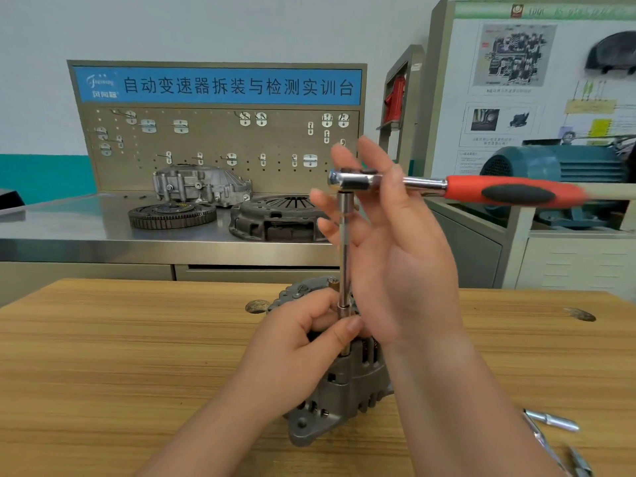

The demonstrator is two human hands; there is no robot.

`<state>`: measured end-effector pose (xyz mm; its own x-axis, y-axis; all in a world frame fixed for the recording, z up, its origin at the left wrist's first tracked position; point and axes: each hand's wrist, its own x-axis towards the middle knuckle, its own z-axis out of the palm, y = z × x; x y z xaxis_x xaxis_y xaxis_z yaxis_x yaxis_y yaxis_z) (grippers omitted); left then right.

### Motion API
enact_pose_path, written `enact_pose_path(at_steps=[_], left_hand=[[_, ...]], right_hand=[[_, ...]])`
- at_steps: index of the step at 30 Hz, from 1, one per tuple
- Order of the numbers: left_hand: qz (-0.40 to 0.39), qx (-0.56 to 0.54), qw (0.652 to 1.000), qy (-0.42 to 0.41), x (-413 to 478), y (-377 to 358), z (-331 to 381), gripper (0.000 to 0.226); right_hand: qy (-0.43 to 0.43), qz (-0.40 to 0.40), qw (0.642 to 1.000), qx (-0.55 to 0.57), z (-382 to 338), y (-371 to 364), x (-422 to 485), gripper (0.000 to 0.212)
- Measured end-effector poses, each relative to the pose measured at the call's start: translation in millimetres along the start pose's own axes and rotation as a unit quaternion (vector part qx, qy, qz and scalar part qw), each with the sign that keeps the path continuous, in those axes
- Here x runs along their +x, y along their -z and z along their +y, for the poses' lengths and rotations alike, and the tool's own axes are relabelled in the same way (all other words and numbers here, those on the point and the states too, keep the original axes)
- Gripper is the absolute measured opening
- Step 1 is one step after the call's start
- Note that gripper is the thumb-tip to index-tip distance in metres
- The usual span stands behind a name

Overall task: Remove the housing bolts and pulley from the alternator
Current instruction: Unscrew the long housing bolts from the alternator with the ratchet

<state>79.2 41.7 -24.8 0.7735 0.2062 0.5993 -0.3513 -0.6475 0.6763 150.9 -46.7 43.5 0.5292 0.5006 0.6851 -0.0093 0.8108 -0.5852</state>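
Wooden table [103,356] carries the alternator [347,387], standing at front centre. An extension bar [344,235] rises upright from its top to a red-handled ratchet [499,191]. Left hand [296,342] pinches the bar's lower end. Right hand [402,263] is unclenched, its fingers splayed about the ratchet head. Steel bench [69,232] stands behind.

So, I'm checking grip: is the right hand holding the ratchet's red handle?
No, the right hand sits at the ratchet head, fingers straight, while the red handle juts out untouched.
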Motion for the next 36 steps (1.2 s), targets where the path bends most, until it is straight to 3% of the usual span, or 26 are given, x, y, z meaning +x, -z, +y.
enact_pose_path(at_steps=[4, 8, 13, 17, 22, 27, 33, 36], left_hand=[[-0.015, 0.006, 0.999, -0.033, 0.1, 1.6, 1.8, 0.017], [0.004, 0.010, 1.000, -0.005, 0.6, 2.0, -1.9, 0.016], [0.017, 0.006, 1.000, -0.005, 1.1, -1.2, -2.0, 0.025], [0.006, -0.007, 1.000, -0.018, 0.1, -2.0, 0.3, 0.035], [0.017, -0.009, 1.000, -0.014, 0.5, 0.6, -0.2, 0.023], [0.047, -0.029, 0.998, 0.003, 0.5, -3.0, -1.0, 0.017], [0.012, -0.011, 1.000, -0.027, -0.1, -1.5, 0.2, 0.018], [0.026, -0.018, 0.999, 0.005, 0.8, -1.1, -2.7, 0.014]], right_hand=[[-0.029, 0.012, 0.999, 0.031, -2.4, 2.8, 0.6, 0.042], [0.004, 0.007, 1.000, -0.003, -2.9, 2.3, 0.6, 0.022], [-0.003, -0.009, 1.000, 0.004, -4.5, 3.2, 1.3, 0.022], [-0.020, 0.000, 0.999, 0.033, -6.2, 5.6, 2.0, 0.039], [-0.004, -0.010, 1.000, 0.016, -4.0, 3.9, 1.9, 0.022], [0.002, -0.008, 1.000, -0.001, -3.8, 2.5, 2.0, 0.023], [-0.037, 0.005, 0.998, 0.049, -5.9, 5.2, 1.7, 0.034], [-0.018, -0.001, 0.999, 0.028, -6.1, 4.5, 1.5, 0.024]])
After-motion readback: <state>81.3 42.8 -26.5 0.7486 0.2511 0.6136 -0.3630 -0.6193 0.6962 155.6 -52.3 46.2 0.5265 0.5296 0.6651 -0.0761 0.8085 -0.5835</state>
